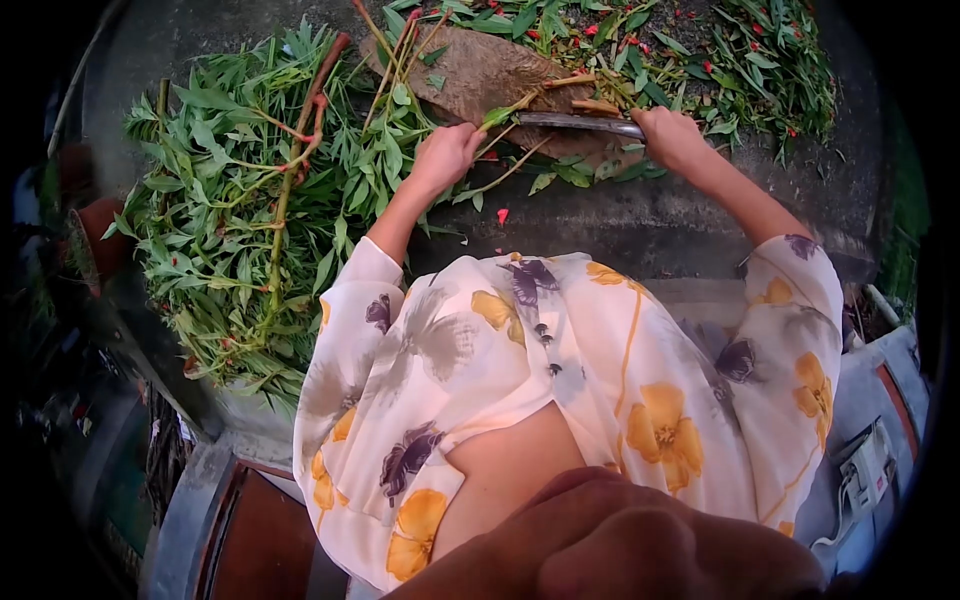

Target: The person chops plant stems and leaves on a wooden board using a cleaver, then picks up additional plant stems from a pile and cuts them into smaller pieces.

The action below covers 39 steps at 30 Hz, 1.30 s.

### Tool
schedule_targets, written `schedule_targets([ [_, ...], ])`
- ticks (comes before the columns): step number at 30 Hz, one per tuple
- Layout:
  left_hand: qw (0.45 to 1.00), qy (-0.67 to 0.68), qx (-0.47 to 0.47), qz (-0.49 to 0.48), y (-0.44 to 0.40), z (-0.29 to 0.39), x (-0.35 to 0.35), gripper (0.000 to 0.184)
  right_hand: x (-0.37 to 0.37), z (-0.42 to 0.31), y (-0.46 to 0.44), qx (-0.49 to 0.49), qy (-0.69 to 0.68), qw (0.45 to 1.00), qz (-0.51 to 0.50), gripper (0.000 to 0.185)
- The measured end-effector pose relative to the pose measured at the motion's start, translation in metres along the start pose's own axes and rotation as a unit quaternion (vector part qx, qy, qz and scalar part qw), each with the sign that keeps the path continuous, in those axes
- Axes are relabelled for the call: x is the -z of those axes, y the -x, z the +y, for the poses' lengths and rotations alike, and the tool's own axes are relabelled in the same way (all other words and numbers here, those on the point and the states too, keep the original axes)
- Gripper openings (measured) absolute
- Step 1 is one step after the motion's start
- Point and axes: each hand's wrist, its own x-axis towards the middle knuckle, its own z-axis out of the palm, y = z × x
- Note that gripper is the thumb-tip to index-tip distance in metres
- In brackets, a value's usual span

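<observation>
My left hand point(447, 156) is closed around the end of a leafy green plant stem point(508, 112) that lies across a flat brown chopping block point(470, 72). My right hand point(672, 138) grips a knife point(580, 122), its long metal blade pointing left across the front of the block. The blade lies close to the stem; whether they touch I cannot tell. Short cut stem pieces point(596, 106) rest beside the blade. The knife's handle is hidden in my right fist.
A large heap of leafy stalks point(225, 200) lies on the left of the dark concrete slab point(600, 222). Chopped leaves with red petals point(760, 60) spread at the back right. A terracotta pot point(100, 235) stands at far left, and a pale device with a cable point(865, 470) lies at lower right.
</observation>
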Motion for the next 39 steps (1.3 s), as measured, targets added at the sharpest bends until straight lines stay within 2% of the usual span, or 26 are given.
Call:
schedule_targets([
  [2, 0.999, -0.024, -0.007, 0.034, 0.004, 0.005, 0.003, 0.030, -0.001, -0.001, 0.001, 0.016, 0.024, 1.000, 0.003, 0.027],
  [6, 0.998, -0.048, 0.019, 0.039, 0.010, 0.006, -0.005, 0.030, -0.002, -0.006, 0.006, 0.018, 0.030, 0.999, 0.029, 0.023],
  [9, 0.994, -0.069, -0.002, 0.083, 0.017, 0.007, -0.003, 0.028, 0.004, -0.009, 0.005, 0.032, 0.039, 0.999, 0.013, 0.021],
  [12, 0.982, -0.073, 0.018, 0.174, 0.027, 0.017, 0.019, 0.029, 0.002, -0.007, 0.004, 0.032, 0.058, 0.998, 0.020, 0.018],
  [15, 0.986, -0.034, 0.041, 0.156, 0.027, 0.014, 0.029, 0.028, -0.005, -0.004, 0.003, 0.019, 0.046, 0.998, 0.026, 0.019],
  [18, 0.986, -0.067, 0.006, 0.150, 0.002, 0.019, 0.020, 0.028, -0.009, -0.004, 0.009, 0.027, 0.051, 0.998, 0.039, 0.021],
  [20, 0.977, -0.125, -0.030, 0.169, -0.016, 0.020, 0.006, 0.028, -0.013, -0.010, 0.025, 0.030, 0.007, 0.995, 0.093, 0.023],
  [21, 0.977, -0.143, -0.022, 0.156, -0.022, 0.023, 0.003, 0.032, -0.009, -0.013, 0.029, 0.000, 0.003, 0.999, 0.040, 0.024],
  [22, 0.977, -0.141, -0.022, 0.157, -0.022, 0.026, 0.000, 0.032, -0.011, -0.013, 0.035, -0.001, 0.004, 0.999, 0.040, 0.024],
  [24, 0.962, -0.150, -0.042, 0.224, -0.021, 0.033, 0.000, 0.040, -0.015, -0.012, 0.047, -0.028, -0.065, 0.997, 0.025, 0.022],
  [25, 0.960, -0.170, -0.046, 0.219, -0.016, 0.043, 0.007, 0.050, -0.014, -0.015, 0.056, -0.056, -0.102, 0.993, 0.030, 0.022],
  [26, 0.960, -0.170, -0.048, 0.216, -0.008, 0.048, 0.005, 0.050, -0.016, -0.017, 0.061, -0.060, -0.104, 0.992, 0.029, 0.022],
  [28, 0.966, -0.146, -0.117, 0.179, 0.011, 0.062, -0.006, 0.050, -0.025, -0.019, 0.071, -0.104, -0.228, 0.965, 0.076, 0.019],
  [29, 0.974, -0.148, -0.109, 0.131, 0.020, 0.069, -0.017, 0.050, -0.026, -0.022, 0.073, -0.102, -0.230, 0.965, 0.073, 0.019],
  [31, 0.973, -0.193, -0.092, 0.083, 0.027, 0.051, -0.054, 0.039, -0.023, -0.028, 0.072, -0.136, -0.337, 0.931, 0.042, 0.020],
  [33, 0.972, -0.218, -0.076, 0.047, 0.026, 0.037, -0.071, 0.033, -0.033, -0.034, 0.071, -0.129, -0.353, 0.924, 0.070, 0.021],
  [35, 0.989, -0.119, -0.082, 0.034, 0.036, 0.036, -0.067, 0.019, -0.034, -0.038, 0.073, -0.135, -0.372, 0.914, 0.091, 0.022],
  [36, 0.989, -0.120, -0.083, 0.035, 0.042, 0.044, -0.057, 0.019, -0.036, -0.039, 0.075, -0.135, -0.372, 0.914, 0.092, 0.022],
  [38, 0.985, 0.031, -0.077, 0.154, 0.051, 0.068, -0.021, 0.010, -0.044, -0.045, 0.076, -0.166, -0.406, 0.892, 0.113, 0.023],
  [39, 0.974, 0.059, -0.059, 0.208, 0.049, 0.069, -0.010, 0.012, -0.050, -0.046, 0.074, -0.164, -0.408, 0.891, 0.112, 0.023],
])
